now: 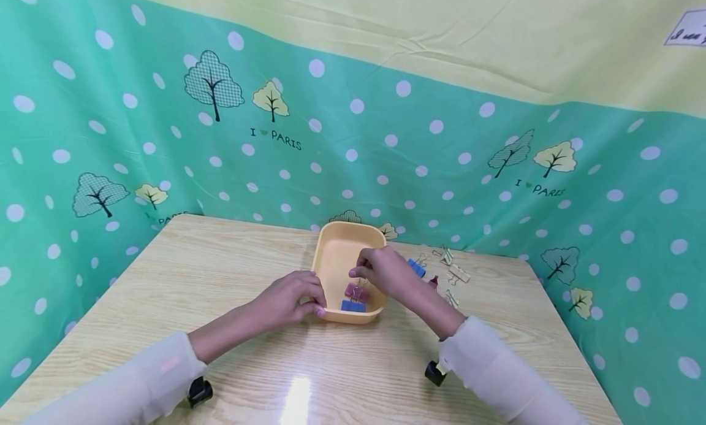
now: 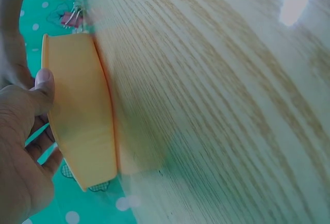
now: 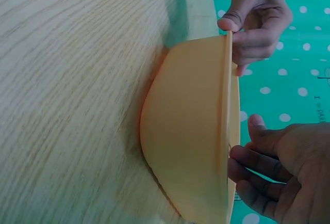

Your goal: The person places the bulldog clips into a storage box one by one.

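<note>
Gripping the near left rim of a yellow plastic tray, the left hand has its thumb on the rim's outer edge and its fingers curled against the wall; the left wrist view shows the thumb pressed to the tray's side. That tray sits on a pale wooden table, near its far edge, in front of a green cloth backdrop printed with white dots and trees.

Over the tray's right side hovers the right hand, fingers bunched and pointing down toward a pink binder clip. It seems to pinch the clip's wire handles, though the head view is too small to be sure. In the right wrist view the fingers curl just inside the rim. A blue binder clip lies just beside the pink one, against the near wall inside the tray.

To the right of the tray, on the tabletop, lie more loose binder clips: another blue clip, a dark red clip and several pale clips.
</note>
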### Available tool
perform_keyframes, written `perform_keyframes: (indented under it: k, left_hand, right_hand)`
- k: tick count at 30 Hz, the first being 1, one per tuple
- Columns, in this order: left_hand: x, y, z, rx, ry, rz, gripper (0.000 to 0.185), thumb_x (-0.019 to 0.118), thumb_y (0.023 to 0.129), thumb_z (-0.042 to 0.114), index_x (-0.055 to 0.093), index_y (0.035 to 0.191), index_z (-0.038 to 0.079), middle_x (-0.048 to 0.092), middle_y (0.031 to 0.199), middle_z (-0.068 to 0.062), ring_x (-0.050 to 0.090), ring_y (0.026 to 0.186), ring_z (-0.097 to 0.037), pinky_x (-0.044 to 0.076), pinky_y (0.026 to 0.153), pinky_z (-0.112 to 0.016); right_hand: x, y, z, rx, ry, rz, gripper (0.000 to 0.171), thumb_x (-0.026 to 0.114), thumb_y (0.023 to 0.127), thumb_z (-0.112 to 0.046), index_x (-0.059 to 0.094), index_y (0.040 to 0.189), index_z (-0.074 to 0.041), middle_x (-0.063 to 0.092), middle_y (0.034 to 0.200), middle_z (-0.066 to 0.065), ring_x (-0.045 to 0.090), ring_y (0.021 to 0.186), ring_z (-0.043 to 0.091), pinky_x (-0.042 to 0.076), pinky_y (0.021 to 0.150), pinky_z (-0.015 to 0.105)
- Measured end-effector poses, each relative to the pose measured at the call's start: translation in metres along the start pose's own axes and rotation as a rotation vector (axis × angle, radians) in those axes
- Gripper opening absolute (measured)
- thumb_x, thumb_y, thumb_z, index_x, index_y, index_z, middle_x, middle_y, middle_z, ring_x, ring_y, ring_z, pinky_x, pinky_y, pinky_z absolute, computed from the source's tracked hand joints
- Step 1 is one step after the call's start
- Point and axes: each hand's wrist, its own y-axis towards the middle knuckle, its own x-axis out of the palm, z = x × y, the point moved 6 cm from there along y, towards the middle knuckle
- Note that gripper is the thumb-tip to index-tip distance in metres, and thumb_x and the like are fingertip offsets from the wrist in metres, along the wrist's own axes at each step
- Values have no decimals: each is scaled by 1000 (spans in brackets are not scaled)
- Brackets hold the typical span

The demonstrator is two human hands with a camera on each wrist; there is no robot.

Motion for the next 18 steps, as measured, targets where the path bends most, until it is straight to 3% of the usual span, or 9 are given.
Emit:
perform_keyframes:
  k: [6, 18]
  left_hand:
    - [1, -1, 0, 9, 7, 10, 12, 93, 91, 21, 82, 87, 22, 74, 86, 16, 65, 88, -5, 62, 97, -39]
    - [-1, 0, 1, -5, -11, 12, 14, 94, 90, 20, 82, 85, 23, 74, 87, 16, 64, 88, 0, 61, 95, -37]
  right_hand:
    - [-6, -4, 3, 14, 24, 5, 17, 83, 104, -26, 80, 96, -11, 83, 91, 9, 65, 71, 9, 55, 64, 24]
    - [-21, -15, 20, 99, 25, 24, 20, 84, 104, -30, 78, 95, -13, 79, 91, 8, 61, 75, 13, 52, 68, 28]
